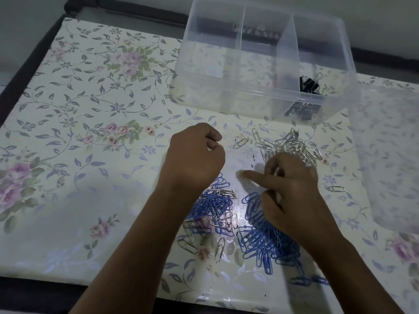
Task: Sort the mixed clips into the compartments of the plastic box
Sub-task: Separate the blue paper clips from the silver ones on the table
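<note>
cloth [90,109] cream, printed with grey-blue vines and pink roses. box [256,103] clear, frosted. binder clips [309,86] black with silver handles. one clip pile [292,146] silver, one [265,243] blue, one [215,209] mixed blue and silver.

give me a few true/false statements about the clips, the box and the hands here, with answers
1. The black binder clips lie in the right compartment of the plastic box. True.
2. The box's left compartment is full of blue clips. False: it looks empty.
3. A pile of silver paper clips lies on the table between the box and the right hand. True.
4. The blue paper clips are already in the box. False: they lie on the table.
5. The left hand is spread flat. False: it is curled into a loose fist.
</note>
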`<state>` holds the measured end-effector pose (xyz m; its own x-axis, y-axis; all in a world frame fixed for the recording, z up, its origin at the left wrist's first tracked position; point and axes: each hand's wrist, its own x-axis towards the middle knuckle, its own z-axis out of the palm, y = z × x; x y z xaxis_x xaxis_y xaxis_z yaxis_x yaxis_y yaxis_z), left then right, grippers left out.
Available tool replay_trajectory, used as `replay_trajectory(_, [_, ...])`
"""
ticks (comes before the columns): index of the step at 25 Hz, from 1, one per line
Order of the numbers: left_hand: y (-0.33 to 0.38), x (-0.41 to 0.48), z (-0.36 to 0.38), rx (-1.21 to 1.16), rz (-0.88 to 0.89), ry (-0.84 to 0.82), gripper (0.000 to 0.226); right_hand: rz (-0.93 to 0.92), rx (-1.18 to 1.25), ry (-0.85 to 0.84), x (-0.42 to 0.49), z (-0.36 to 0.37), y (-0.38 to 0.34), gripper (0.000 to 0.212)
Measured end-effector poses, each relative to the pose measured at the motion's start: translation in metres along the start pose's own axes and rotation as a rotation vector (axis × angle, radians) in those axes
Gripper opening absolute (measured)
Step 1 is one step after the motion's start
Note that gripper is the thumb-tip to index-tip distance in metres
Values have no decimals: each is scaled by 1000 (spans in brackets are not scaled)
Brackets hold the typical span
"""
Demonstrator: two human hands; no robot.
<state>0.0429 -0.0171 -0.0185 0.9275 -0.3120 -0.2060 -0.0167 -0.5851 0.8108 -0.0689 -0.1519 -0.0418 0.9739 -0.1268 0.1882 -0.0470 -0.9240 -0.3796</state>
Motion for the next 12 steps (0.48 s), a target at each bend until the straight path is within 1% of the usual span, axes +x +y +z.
replay_trajectory(3, [1,0,0,13,7,-3,20,-90,12,-63,-1,2,-11,42])
replay_trajectory(6, [0,0,-1,6,1,-18,19,-32,-27,-27,0,2,-6,43])
replay_trajectory(9, [0,-1,-1,-9,-51,-51,18,30,-37,17,1,0,-1,45])
replay_trajectory(12, [2,-2,-1,-31,-84,-107,16,6,-62,8,0,3,-5,47])
